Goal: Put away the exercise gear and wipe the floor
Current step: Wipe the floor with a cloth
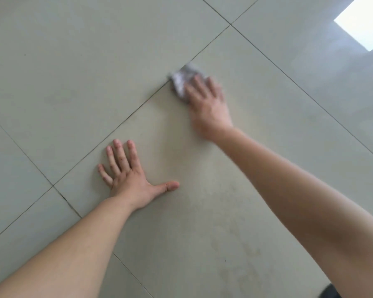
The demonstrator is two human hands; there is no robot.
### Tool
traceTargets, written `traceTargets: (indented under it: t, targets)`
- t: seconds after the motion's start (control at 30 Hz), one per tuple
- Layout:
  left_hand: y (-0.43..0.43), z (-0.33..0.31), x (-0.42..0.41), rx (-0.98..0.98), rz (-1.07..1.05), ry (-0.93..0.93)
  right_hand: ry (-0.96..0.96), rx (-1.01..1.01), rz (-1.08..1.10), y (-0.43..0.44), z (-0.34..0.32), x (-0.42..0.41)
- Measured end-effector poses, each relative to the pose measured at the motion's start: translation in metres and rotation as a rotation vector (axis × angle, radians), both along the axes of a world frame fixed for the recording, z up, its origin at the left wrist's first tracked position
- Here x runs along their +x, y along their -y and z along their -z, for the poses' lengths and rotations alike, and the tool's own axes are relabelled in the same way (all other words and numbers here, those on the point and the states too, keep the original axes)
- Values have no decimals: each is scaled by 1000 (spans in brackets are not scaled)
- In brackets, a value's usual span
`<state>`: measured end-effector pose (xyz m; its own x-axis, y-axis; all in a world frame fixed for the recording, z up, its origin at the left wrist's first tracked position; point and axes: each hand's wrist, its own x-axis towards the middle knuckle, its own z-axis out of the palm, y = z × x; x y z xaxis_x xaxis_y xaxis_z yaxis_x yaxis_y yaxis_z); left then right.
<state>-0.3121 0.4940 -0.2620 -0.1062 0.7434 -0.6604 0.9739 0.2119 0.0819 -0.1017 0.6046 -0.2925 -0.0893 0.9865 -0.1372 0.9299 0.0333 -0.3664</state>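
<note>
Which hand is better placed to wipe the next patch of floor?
Right. The right hand presses the cloth onto the floor beside a grout line, with its arm stretched out. The left hand lies flat on the tile holding nothing, apparently bracing.

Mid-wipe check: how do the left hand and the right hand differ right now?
The left hand lies flat on bare floor tile, fingers spread and thumb out; the right hand presses a crumpled whitish cloth. The left hand looks sharp, the right hand is motion-blurred. The left hand sits nearer the person, the right hand reaches farther, at a grout line. Both are palm down with fingers straight.
</note>
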Motion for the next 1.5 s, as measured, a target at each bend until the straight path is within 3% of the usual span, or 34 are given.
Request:
traceTargets:
  t: [0.1, 0.17, 0.23, 0.3, 0.47, 0.53, 0.6, 0.7, 0.8, 0.93, 1.0, 1.17, 1.3, 1.4, 1.5]
  targets:
    - [1, 0, 1, 15, 1, -15, -17, -1, -384, 64, 0, -13]
    - [2, 1, 1, 27, 4, -10, 15, 17, -572, 92, 3, 22]
    - [3, 3, -1, 39, 14, -7, 92, 56, -573, 109, 4, 81]
    - [4, 6, -3, 54, 22, -18, 145, 85, -267, 122, 4, 147]
    - [9, 12, -4, 109, 56, -49, 103, -124, 988, 198, -12, 242]
    - [9, 14, -4, 143, 50, -46, 98, -134, 1136, 233, -10, 212]
    - [9, 13, -3, 148, 44, -52, 71, -99, 963, 265, -5, 154]
    - [9, 10, 4, 154, 58, -58, 43, -29, 475, 316, 0, 55]
    - [5, 1, 24, 244, 208, -39, 31, -86, -35, 358, -3, -15]
    - [5, -7, 64, 276, 457, 87, 47, -36, -456, 354, -1, 29]
    - [11, -6, 84, 241, 570, 93, 119, -19, -295, 343, 5, 83]
    - [18, 4, 107, 125, 649, -43, 128, -130, 696, 332, -6, 200]
    - [13, -1, 112, 64, 637, -67, 63, -244, 1113, 305, -13, 184]
    - [11, -5, 121, 25, 581, -78, -23, -224, 980, 296, -13, 121]
    - [6, -4, 127, 10, 566, -82, 1, -170, 518, 319, -7, 66]
